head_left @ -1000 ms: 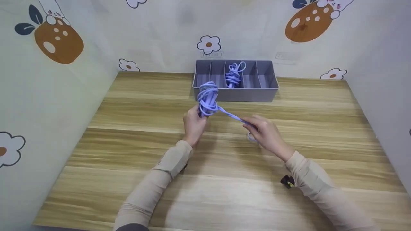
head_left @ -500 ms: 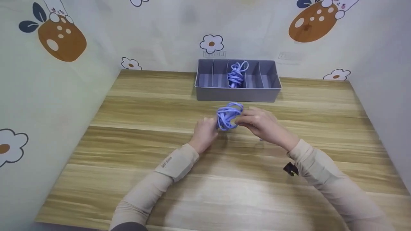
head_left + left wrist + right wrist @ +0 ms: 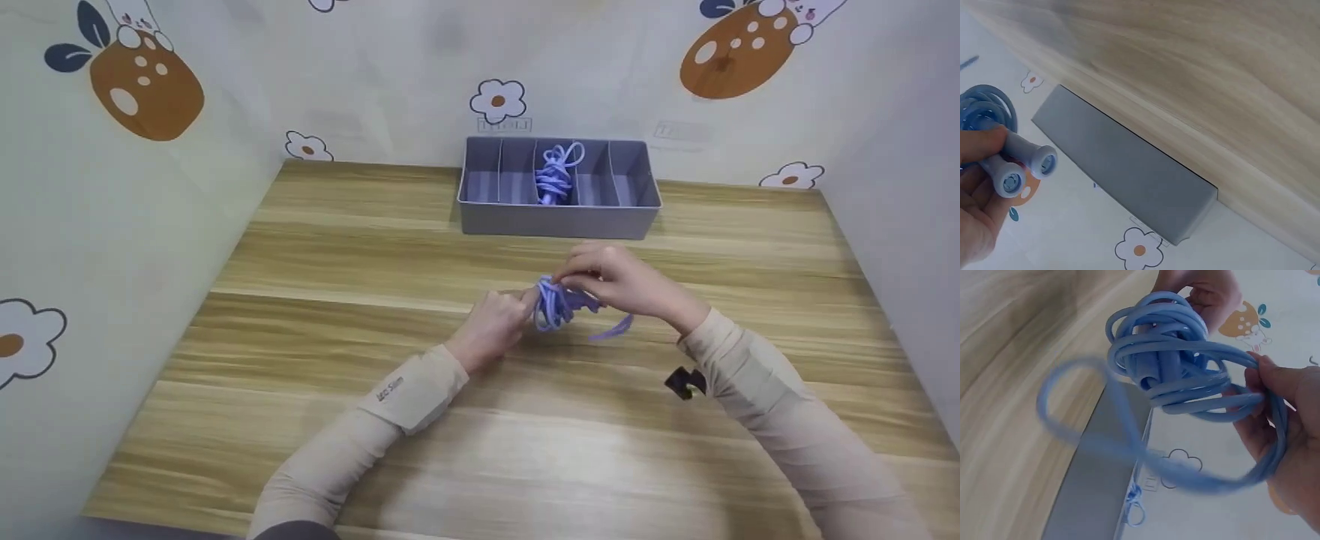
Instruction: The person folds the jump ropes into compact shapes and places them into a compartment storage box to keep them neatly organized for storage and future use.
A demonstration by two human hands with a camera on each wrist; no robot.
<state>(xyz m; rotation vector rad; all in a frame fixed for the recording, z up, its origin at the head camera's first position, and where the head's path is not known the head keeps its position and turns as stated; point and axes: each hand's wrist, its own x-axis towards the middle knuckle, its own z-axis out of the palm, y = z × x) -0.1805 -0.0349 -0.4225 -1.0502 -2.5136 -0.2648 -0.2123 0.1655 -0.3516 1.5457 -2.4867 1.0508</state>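
Observation:
My left hand (image 3: 491, 326) grips a blue jump rope (image 3: 553, 306) by its two pale handles (image 3: 1023, 151), whose round ends stick out past the thumb in the left wrist view. Rope turns are wound around the handles at their other end. With thumb and fingers, my right hand (image 3: 626, 277) pinches the rope right beside this bundle. In the right wrist view a doubled length of rope (image 3: 1202, 482) runs through the right hand (image 3: 1297, 422) and swings out in a blurred loop. Both hands are close together above the table, in front of the grey box.
A grey box (image 3: 559, 222) with several compartments stands at the table's back edge by the wall. Its middle compartment holds another wound blue jump rope (image 3: 555, 180). A small black piece (image 3: 684, 382) shows beside the right sleeve. Patterned walls enclose the wooden table (image 3: 337, 262).
My left hand has moved right and towards me, tipping the bundle from upright to sideways. The rope strand that stretched between the hands has shortened, with the right hand now at the bundle.

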